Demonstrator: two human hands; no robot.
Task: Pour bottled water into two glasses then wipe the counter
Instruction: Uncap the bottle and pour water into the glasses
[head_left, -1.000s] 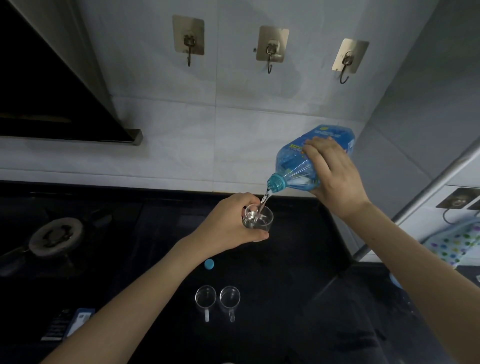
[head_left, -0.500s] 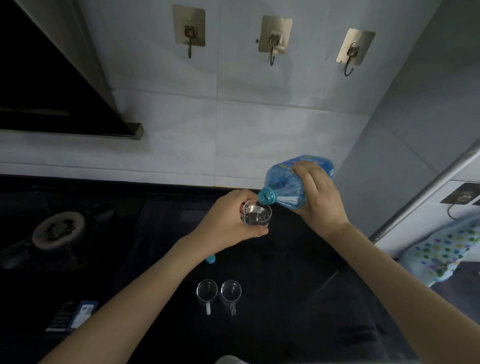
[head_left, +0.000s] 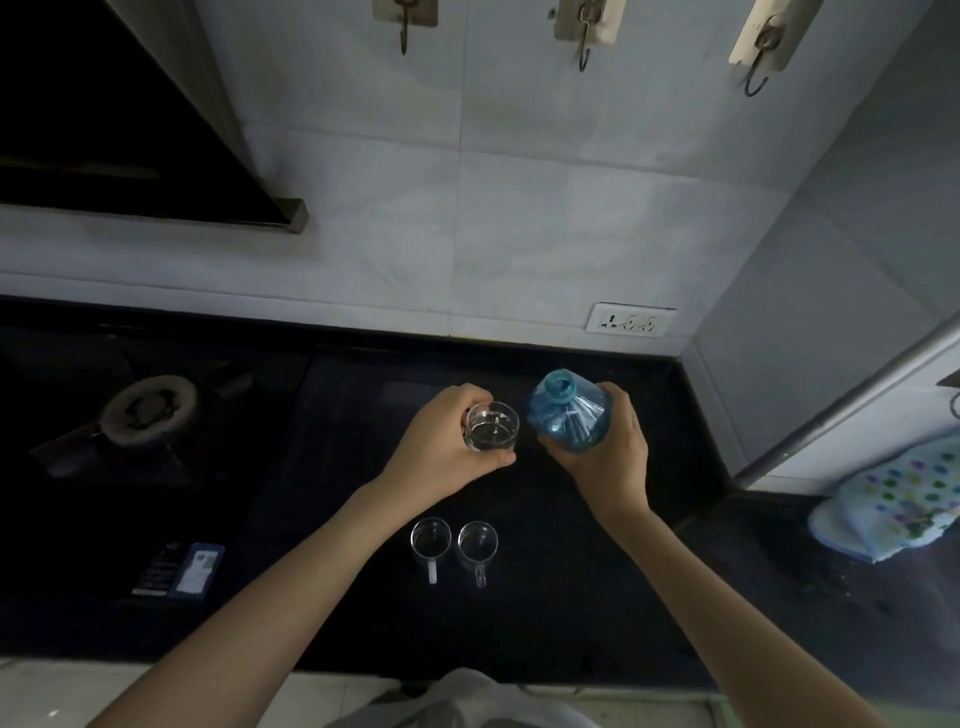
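A small clear glass (head_left: 491, 426) holding water is seen clasped in the left hand (head_left: 448, 446) above the dark counter (head_left: 571, 597), the fingers wrapped round its far and left sides and the thumb pressed along its near wall, so that the rim and the water surface are left open to view. Just to its right, a blue plastic water bottle (head_left: 570, 413) is gripped by the right hand (head_left: 608, 457); the grip is closed round the bottle's lower body from the right and from beneath, while the shoulder and the uncapped neck are left standing clear of the fingers and turned up towards the camera. The bottle is held nearly upright, and its mouth is set just beside the glass rim without touching it. No stream of water is seen between the two.

Nearer the person, two empty glass mugs (head_left: 453, 544) are set side by side on the counter, their handles pointed towards the near edge. A gas burner (head_left: 150, 409) is visible at the left, with a dark packet (head_left: 179, 571) lying near it. On the tiled wall a socket plate (head_left: 629, 321) and three adhesive hooks (head_left: 586, 31) are mounted. A spotted cloth (head_left: 893, 499) is lying at the far right.
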